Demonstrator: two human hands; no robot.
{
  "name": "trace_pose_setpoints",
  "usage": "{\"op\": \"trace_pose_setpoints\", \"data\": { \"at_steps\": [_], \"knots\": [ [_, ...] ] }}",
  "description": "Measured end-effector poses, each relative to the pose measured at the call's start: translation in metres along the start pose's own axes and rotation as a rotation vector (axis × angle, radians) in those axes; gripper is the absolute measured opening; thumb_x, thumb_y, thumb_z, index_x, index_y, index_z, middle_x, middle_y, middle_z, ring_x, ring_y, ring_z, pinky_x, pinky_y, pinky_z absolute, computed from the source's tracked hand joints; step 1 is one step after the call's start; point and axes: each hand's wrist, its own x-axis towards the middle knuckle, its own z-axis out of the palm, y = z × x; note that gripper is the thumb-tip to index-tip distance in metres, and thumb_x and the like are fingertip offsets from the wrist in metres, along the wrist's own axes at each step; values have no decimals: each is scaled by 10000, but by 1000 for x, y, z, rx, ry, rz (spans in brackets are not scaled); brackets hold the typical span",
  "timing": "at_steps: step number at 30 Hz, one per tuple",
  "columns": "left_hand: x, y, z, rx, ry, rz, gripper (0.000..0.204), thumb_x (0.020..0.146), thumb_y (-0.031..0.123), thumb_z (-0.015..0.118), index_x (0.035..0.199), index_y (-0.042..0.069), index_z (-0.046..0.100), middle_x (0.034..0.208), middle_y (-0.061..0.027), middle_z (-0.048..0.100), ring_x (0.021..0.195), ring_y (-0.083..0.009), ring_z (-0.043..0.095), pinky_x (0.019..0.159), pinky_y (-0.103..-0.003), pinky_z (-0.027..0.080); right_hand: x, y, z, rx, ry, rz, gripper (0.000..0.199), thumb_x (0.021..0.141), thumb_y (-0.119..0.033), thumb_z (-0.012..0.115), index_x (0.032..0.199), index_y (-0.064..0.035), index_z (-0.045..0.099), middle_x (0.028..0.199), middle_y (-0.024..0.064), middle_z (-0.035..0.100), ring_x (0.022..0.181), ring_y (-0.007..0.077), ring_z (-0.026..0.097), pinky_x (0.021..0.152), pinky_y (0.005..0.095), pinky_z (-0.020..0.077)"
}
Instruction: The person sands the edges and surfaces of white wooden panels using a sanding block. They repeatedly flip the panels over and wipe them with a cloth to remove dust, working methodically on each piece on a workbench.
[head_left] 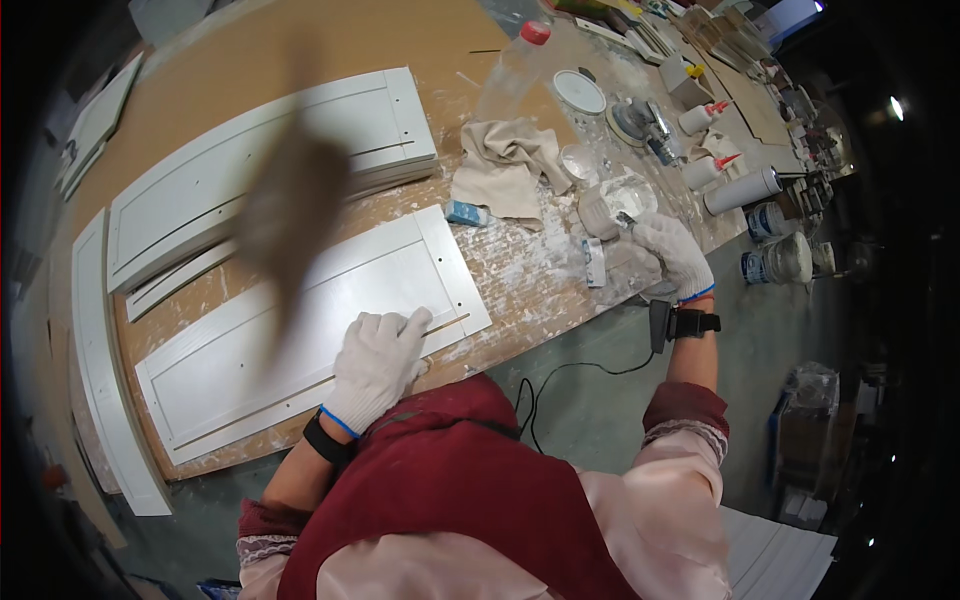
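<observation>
My left hand [378, 362], in a white knitted glove, rests on the near edge of a white door-like panel [300, 330] with a recessed centre and small holes. Its thumb stands apart from the other fingers. Off to the right, my gloved right hand [672, 252] is at a clear plastic tub [603, 208] smeared with white paste. Its fingers are closed around a small, dark metal-looking piece [625, 219] whose kind I cannot make out. A crumpled clear plastic bag [630, 266] lies below that hand, beside a small blue-and-white block [594, 262].
Stacked white panels [380, 120] lie behind, and a narrow panel [110, 370] at left. A beige cloth [505, 165], a blue block [466, 213], a red-capped bottle [515, 65], a sander [632, 122] and glue bottles [700, 118] sit around. A blurred brown shape [295, 190] blocks part of the view.
</observation>
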Motion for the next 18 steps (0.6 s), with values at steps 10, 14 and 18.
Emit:
{"op": "trace_pose_setpoints", "data": {
  "at_steps": [10, 14, 18],
  "knots": [
    [-3, -2, 3, -12, -39, -52, 649, 710, 292, 815, 1282, 201, 524, 942, -37, 575, 897, -262, 556, 791, -404, 482, -46, 9, 96, -142, -203, -2, 356, 957, -122, 559, 1282, 10, 619, 931, 16, 654, 694, 80, 525, 614, 240, 443],
    [-3, -1, 5, 7, -25, -50, 652, 709, 288, 814, 1286, 200, 524, 927, -36, 565, 883, -256, 551, 784, -399, 482, -67, 36, 137, -580, -297, -374, 375, 903, -183, 637, 1270, -108, 652, 953, 93, 660, 884, 278, 623, 774, 369, 489],
    [-1, -1, 5, 12, -50, -55, 649, 713, 283, 811, 1287, 194, 523, 937, -35, 559, 887, -253, 549, 794, -393, 479, -78, 51, 168, -804, -264, -485, 386, 871, -215, 657, 1256, -195, 661, 803, 99, 600, 779, 316, 610, 668, 403, 491]
  ]
}}
